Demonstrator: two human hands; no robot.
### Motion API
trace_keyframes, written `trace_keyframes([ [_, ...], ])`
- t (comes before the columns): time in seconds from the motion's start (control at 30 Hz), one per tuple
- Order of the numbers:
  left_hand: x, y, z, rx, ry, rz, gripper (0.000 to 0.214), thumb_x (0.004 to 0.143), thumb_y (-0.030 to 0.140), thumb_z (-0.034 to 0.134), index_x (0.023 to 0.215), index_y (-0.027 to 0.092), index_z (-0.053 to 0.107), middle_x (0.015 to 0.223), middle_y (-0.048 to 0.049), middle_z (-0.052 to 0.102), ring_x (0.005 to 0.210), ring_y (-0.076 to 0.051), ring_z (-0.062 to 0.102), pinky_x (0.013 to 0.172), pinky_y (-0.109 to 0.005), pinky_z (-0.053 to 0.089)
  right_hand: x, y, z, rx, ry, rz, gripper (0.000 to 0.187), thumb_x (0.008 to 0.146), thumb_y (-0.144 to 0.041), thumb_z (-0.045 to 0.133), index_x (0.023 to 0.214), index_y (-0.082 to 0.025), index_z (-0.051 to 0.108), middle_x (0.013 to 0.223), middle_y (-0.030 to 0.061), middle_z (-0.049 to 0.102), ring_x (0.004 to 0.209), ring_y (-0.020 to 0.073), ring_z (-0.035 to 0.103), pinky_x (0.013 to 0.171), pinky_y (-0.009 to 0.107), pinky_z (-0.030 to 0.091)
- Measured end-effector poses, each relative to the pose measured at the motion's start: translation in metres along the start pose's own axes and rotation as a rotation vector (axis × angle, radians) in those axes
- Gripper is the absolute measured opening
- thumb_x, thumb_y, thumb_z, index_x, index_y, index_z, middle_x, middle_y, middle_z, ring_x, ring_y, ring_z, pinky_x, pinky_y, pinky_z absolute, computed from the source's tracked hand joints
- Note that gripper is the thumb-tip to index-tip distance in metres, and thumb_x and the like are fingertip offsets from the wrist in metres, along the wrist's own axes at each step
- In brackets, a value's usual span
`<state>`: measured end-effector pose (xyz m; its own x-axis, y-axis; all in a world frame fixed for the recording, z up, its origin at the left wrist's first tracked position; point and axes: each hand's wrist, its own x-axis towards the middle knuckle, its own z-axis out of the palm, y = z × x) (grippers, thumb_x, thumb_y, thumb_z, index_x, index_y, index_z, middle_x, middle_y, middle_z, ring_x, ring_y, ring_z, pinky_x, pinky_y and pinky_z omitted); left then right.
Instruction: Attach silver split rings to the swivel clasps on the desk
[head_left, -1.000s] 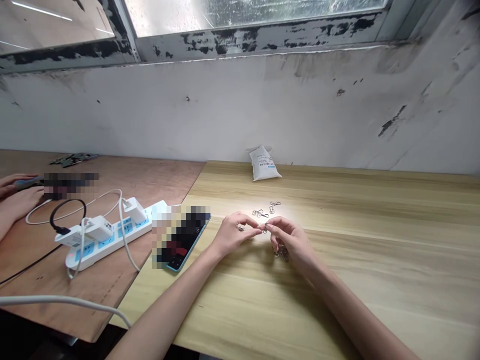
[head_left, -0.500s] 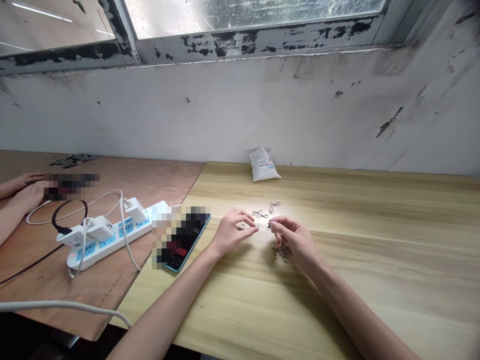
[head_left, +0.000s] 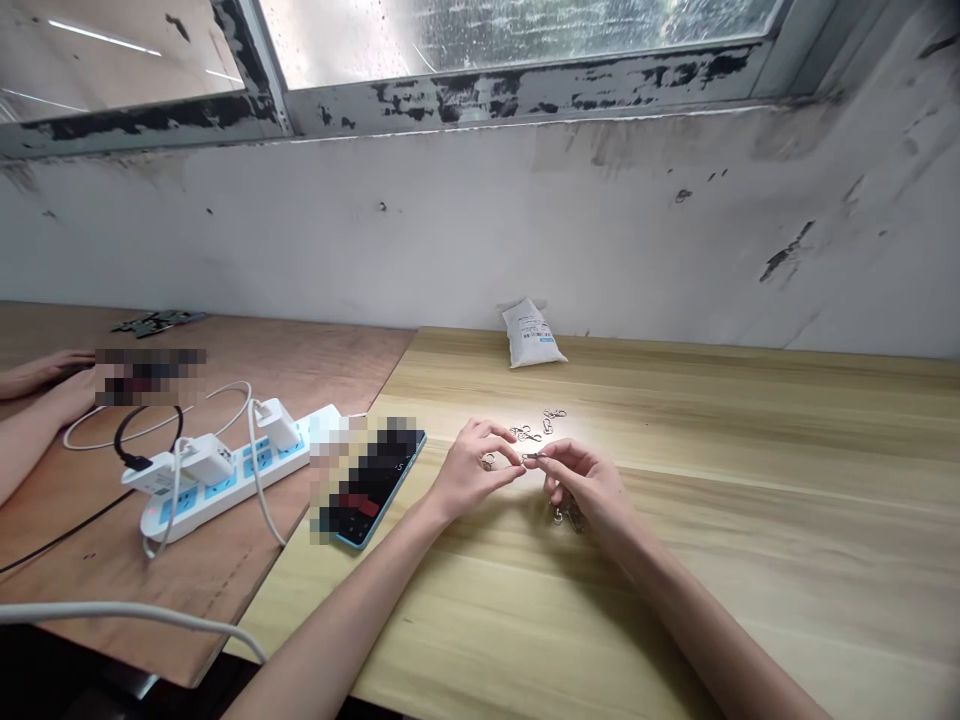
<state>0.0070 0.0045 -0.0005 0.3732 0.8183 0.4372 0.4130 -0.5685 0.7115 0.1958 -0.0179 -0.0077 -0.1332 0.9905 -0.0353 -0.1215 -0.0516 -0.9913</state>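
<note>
My left hand point(head_left: 474, 468) pinches a small metal ring point(head_left: 524, 459) between thumb and index finger. Facing it, my right hand point(head_left: 589, 482) grips a small metal snap hook point(head_left: 534, 456) with its fingertips, and the two pieces meet; whether they are linked I cannot tell. Below my right palm lies a pile of metal snap hooks point(head_left: 574, 516), partly hidden by the hand. Just beyond my fingers are more hooks with rings point(head_left: 527, 434) and another small group point(head_left: 554, 414). Another metal ring point(head_left: 488, 462) shows beneath my left fingers.
A phone point(head_left: 379, 488) lies left of my left hand. Farther left, a white power strip point(head_left: 247, 470) with chargers and cables rests on a brown table point(head_left: 315, 350). A white labelled pouch point(head_left: 534, 335) stands near the wall. Another person's hands point(head_left: 64, 385) are at the far left.
My hands have come together, bringing the ring and the snap hook into contact; they were apart before. The view has shifted slightly.
</note>
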Motion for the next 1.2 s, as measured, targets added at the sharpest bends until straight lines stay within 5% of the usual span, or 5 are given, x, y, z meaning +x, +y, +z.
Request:
trace_keyframes([
  [0.37, 0.000, -0.001, 0.000, 0.004, 0.002, -0.009, 0.007, 0.076, 0.026, 0.077, 0.073, 0.022, 0.072, 0.103, -0.0041, 0.068, 0.105, -0.023, 0.056, 0.095, -0.044, 0.043, 0.000, -0.002, -0.006, -0.026, 0.029, -0.013, 0.038, 0.070, -0.052, 0.077, 0.083, -0.017, 0.069, 0.058, -0.0011, 0.060, 0.049, 0.0094, 0.051, 0.048, 0.022, 0.044],
  [0.77, 0.000, 0.003, -0.002, -0.104, -0.045, 0.016, 0.003, 0.078, 0.026, 0.075, 0.077, 0.023, 0.073, 0.107, -0.0056, 0.066, 0.110, -0.023, 0.055, 0.098, -0.043, 0.042, 0.003, 0.008, -0.008, -0.187, 0.102, -0.023, 0.041, 0.075, -0.056, 0.071, 0.088, -0.017, 0.068, 0.064, -0.0006, 0.057, 0.047, 0.0086, 0.044, 0.044, 0.022, 0.037],
  [0.97, 0.000, 0.007, -0.004, -0.142, -0.006, -0.039, 0.004, 0.078, 0.026, 0.075, 0.078, 0.023, 0.073, 0.108, -0.0049, 0.065, 0.113, -0.022, 0.054, 0.101, -0.042, 0.040, -0.001, 0.006, -0.007, -0.535, 0.094, -0.312, 0.033, 0.087, -0.042, 0.058, 0.111, -0.019, 0.064, 0.099, 0.0074, 0.060, 0.057, 0.0104, 0.048, 0.049, 0.025, 0.042],
  [1.2, -0.001, 0.008, -0.001, -0.142, -0.021, -0.013, 0.002, 0.081, 0.025, 0.072, 0.079, 0.023, 0.072, 0.107, -0.0046, 0.066, 0.112, -0.023, 0.055, 0.099, -0.041, 0.042, -0.006, 0.009, 0.005, -0.743, -0.084, -0.459, 0.023, 0.093, -0.039, 0.052, 0.095, -0.021, 0.066, 0.099, 0.0065, 0.056, 0.051, 0.0082, 0.040, 0.052, 0.027, 0.039],
])
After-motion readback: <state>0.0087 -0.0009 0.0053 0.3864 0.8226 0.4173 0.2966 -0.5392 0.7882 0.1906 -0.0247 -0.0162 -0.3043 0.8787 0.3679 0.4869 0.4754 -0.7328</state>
